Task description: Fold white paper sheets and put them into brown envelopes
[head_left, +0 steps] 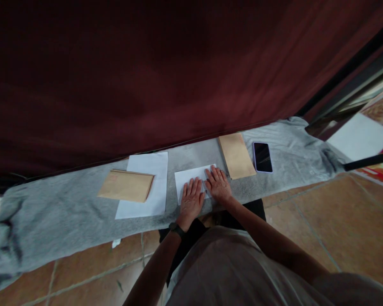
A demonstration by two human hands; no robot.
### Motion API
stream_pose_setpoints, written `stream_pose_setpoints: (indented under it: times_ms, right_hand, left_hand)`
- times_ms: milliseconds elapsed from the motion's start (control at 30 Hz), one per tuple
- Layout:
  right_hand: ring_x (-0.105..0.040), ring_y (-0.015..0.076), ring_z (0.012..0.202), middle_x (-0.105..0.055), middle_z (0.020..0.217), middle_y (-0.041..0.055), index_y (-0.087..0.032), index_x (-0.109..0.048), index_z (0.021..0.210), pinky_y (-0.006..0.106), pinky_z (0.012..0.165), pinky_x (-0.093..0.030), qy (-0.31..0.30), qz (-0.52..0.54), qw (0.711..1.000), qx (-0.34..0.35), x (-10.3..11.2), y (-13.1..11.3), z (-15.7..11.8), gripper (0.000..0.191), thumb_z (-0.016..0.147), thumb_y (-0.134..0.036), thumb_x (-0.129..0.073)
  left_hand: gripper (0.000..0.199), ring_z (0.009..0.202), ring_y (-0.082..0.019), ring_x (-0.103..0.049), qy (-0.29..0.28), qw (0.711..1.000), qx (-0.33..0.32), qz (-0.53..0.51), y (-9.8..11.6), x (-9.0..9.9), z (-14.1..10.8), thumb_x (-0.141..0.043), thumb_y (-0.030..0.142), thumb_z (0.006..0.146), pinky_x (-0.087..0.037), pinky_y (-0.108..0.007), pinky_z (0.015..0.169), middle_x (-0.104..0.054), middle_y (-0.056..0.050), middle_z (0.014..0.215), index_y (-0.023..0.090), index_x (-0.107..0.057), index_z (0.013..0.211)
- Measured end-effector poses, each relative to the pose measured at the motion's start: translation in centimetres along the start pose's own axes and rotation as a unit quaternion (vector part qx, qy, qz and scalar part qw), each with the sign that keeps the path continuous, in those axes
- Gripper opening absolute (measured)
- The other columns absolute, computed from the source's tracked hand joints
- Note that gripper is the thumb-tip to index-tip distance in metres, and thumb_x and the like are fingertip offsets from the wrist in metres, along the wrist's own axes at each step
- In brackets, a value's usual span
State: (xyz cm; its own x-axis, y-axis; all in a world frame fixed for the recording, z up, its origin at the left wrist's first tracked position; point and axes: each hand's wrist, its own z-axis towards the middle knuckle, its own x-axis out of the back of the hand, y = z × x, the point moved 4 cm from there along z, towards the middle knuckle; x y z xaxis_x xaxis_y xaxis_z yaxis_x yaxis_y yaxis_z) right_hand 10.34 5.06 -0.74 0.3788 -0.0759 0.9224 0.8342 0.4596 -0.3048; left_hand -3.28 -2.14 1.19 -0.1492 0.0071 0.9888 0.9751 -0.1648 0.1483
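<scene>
A white sheet of paper (182,176), smaller than the stack to its left, lies on the grey cloth in front of me. My left hand (191,202) rests flat on its lower middle, fingers stretched out. Flat on its right part lies my right hand (217,185), fingers extended and slightly apart. Both palms cover much of the sheet, so I cannot tell whether it is folded. Just right of my right hand is a pile of brown envelopes (237,155). Left of the sheet, more brown envelopes (127,185) lie across larger white paper (158,182).
A phone (262,157) with a dark screen lies right of the envelopes. The grey cloth (64,212) covers a long narrow surface. Behind it hangs a dark red curtain (178,85). A white scrap (116,243) is on the tiled floor (98,276).
</scene>
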Motion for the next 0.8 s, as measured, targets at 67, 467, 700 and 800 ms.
stream_pose_setpoints:
  times_ms: [67,467,700,800]
  right_hand:
    - [-0.034,0.0341,0.148,-0.03,0.164,0.0161,-0.016,-0.041,0.154,0.054,0.118,-0.028,-0.002,0.004,1.0,0.001,0.2,0.1,0.1,0.056,0.103,-0.039,-0.044]
    - [-0.035,0.0265,0.148,-0.038,0.161,0.013,-0.014,-0.035,0.156,0.048,0.123,-0.026,-0.072,0.028,0.99,0.121,0.7,-5.6,-3.7,0.057,0.105,-0.037,-0.04]
    - [-0.034,0.0267,0.149,-0.029,0.165,0.011,-0.019,-0.03,0.159,0.048,0.124,-0.025,-0.063,-0.002,0.99,0.125,2.0,-1.6,-6.3,0.06,0.105,-0.038,-0.045]
    - [-0.031,0.0277,0.151,-0.027,0.165,0.0124,-0.017,-0.025,0.161,0.05,0.124,-0.023,-0.064,-0.018,0.991,0.115,2.5,-0.2,-7.0,0.063,0.105,-0.038,-0.044]
  left_hand:
    - [0.056,0.155,-0.024,-0.02,-0.012,1.0,-0.025,-0.001,-0.1,0.2,-1.5,-0.034,0.035,0.104,-0.018,-0.05,0.127,-0.031,-0.005,0.165,0.02,-0.031,0.158]
    - [0.052,0.154,-0.028,-0.025,-0.028,0.996,-0.087,0.017,-0.8,0.5,-4.4,-0.043,0.043,0.102,-0.018,-0.053,0.127,-0.043,-0.005,0.159,0.021,-0.049,0.149]
    - [0.061,0.154,-0.024,-0.022,-0.009,0.996,-0.092,0.016,-2.5,1.2,-6.7,-0.043,0.043,0.103,-0.022,-0.047,0.127,-0.029,-0.006,0.166,0.022,-0.031,0.158]
    - [0.066,0.154,-0.024,-0.023,0.002,0.997,-0.08,0.014,-3.3,1.5,-8.0,-0.044,0.041,0.103,-0.025,-0.045,0.126,-0.029,-0.011,0.165,0.016,-0.024,0.16]
